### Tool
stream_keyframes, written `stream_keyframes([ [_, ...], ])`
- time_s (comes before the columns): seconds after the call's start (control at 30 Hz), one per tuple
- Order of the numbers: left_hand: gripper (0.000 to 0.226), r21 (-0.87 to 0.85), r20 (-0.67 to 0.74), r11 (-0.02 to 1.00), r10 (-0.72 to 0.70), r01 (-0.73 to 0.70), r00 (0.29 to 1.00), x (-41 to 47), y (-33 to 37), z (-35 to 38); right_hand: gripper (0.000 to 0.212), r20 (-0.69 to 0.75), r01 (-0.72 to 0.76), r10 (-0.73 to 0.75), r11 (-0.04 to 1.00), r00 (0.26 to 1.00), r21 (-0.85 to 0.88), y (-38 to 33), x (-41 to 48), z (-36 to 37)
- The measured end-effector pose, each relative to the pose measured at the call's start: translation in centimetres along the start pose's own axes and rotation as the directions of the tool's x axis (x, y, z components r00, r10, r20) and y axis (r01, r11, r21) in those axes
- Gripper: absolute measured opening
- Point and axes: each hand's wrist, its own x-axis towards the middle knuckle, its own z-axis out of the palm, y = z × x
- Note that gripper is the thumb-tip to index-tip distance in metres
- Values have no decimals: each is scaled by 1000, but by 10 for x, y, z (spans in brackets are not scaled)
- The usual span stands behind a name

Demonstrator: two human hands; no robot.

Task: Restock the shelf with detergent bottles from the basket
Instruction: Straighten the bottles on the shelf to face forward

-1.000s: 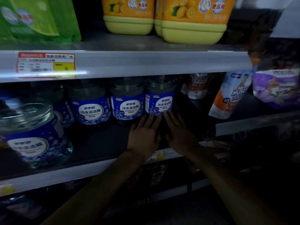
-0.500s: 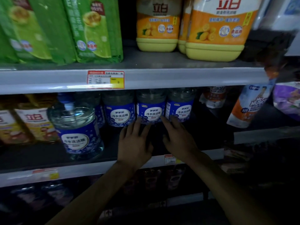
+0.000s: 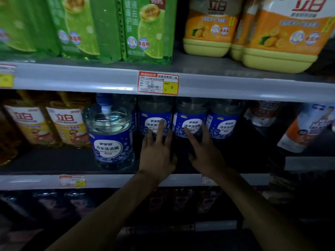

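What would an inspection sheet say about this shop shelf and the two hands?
Surface: dark middle shelf, dimly lit.
Job's things: one blue-label bottle stands near the front edge; three more stand in a back row; basket not in view.
Clutter: orange-label bottles at left, tilted pouch at right.
Fingers: left hand and right hand are open, straight fingers touching two back-row bottles.
Cables: nothing seen.
Surroundings: green packs and yellow jugs on the shelf above; price tag on its rail.
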Motion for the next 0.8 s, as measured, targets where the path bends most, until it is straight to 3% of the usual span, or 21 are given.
stream_keyframes([
  [0.1,85,22,19,1000,18,-18,1000,0,-4,-1,101,27,-11,11,1000,1000,-15,-2,1,-4],
  [0.27,81,-128,47,992,5,1,999,-10,-11,-12,90,19,-43,43,999,999,-8,-14,-1,-13],
  [0.53,70,-209,-123,977,21,-46,992,-51,-33,-40,79,-34,65,-62,993,998,103,-63,-11,-33],
  [0.8,55,-107,-328,992,22,-60,945,-88,-56,-76,80,1,98,-99,984,995,151,-104,-24,-42],
])
